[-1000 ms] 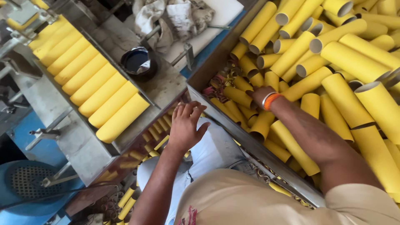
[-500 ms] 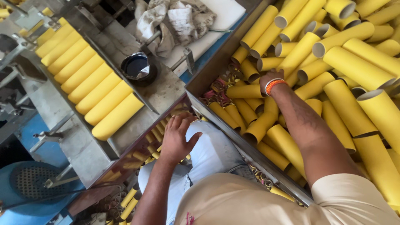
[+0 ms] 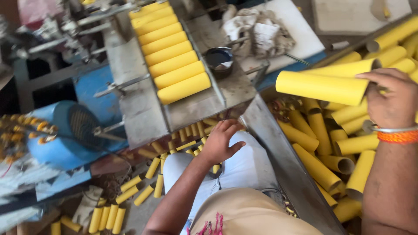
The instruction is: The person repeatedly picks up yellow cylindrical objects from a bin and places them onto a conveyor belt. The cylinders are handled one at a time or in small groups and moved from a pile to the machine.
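Now lifting yellow tube (image 3: 324, 88), right hand (image 3: 389, 102)

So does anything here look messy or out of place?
Yes. Small yellow tubes lie scattered on the floor below the metal tray, while the large yellow tubes on it sit in a neat row.

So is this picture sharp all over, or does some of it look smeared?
Head view: the left edge is motion-blurred, the blue motor and metal rods smeared. The middle is sharper: the row of yellow tubes and left hand read clearly. The right hand, holding a yellow tube, is slightly soft. Lighting is even, without harsh glare.
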